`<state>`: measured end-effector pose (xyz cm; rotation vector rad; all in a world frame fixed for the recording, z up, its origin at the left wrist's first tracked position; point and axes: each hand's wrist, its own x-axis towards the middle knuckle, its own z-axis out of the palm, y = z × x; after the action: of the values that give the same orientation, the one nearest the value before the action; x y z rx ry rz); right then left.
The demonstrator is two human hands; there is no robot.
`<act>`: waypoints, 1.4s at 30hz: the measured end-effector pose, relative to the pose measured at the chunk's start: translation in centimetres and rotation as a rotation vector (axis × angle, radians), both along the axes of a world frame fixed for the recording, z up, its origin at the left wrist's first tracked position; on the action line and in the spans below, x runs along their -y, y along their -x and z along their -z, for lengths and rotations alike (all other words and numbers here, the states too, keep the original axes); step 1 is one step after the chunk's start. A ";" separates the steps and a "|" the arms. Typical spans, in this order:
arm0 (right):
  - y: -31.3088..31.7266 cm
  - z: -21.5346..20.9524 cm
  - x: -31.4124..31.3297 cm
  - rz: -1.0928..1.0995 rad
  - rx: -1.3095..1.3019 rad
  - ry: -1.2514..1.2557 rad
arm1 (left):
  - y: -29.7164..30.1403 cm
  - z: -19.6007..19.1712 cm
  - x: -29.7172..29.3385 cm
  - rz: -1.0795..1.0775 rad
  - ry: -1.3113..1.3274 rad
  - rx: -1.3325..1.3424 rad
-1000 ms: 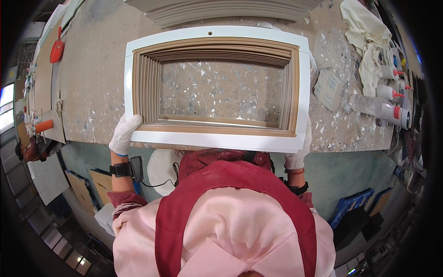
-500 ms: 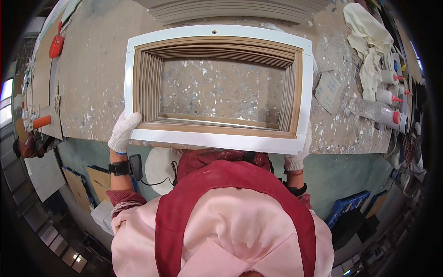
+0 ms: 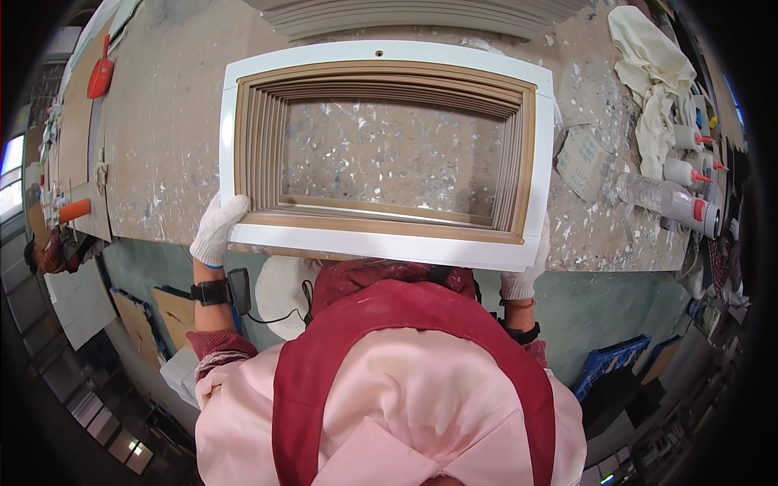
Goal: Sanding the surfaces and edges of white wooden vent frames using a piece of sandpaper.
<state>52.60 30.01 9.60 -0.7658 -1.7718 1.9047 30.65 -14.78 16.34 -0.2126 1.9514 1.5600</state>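
A white rectangular frame point(image 3: 381, 246) with a brown inner lip lies on top of a stack of similar brown frames point(image 3: 277, 146), whose inner edges step down toward the table. In a white glove, my left hand point(image 3: 217, 231) grips its near left corner, thumb over the top face and the other fingers hidden. My right hand point(image 3: 521, 281), gloved too, is at the near right corner. The frame covers most of its fingers, so its grip does not show. A small hole point(image 3: 379, 53) is in the middle of the far side.
More brown frames point(image 3: 421, 18) are stacked at the far edge of the paint-spattered table point(image 3: 166, 154). On the right are a cream cloth point(image 3: 652, 69), a torn cardboard piece point(image 3: 585, 162), a clear bottle point(image 3: 656, 198) and red-tipped glue bottles point(image 3: 685, 172). A red dustpan-like tool point(image 3: 100, 77) lies left.
Very little differs. The view has shifted slightly, and the white frame appears a touch larger and farther right. Both hands keep their places at its near corners.
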 end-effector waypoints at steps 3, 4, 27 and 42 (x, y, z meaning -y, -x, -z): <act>0.0 0.0 -0.1 -0.029 0.031 -0.138 | 0.0 -0.4 -0.3 -0.008 0.021 -0.002; 0.0 0.1 -0.2 -0.027 0.067 -0.193 | -0.1 -0.6 -0.4 -0.022 0.017 0.000; 2.6 1.4 -0.1 0.066 -0.107 0.022 | 2.5 4.1 -13.3 0.413 0.179 -0.100; -39.4 0.5 2.4 0.069 0.594 -0.153 | -14.2 -2.4 -29.5 0.669 0.510 -1.116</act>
<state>92.03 27.65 9.07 -1.4195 -2.1560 1.5672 44.85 14.77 18.77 1.2279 2.7573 0.6954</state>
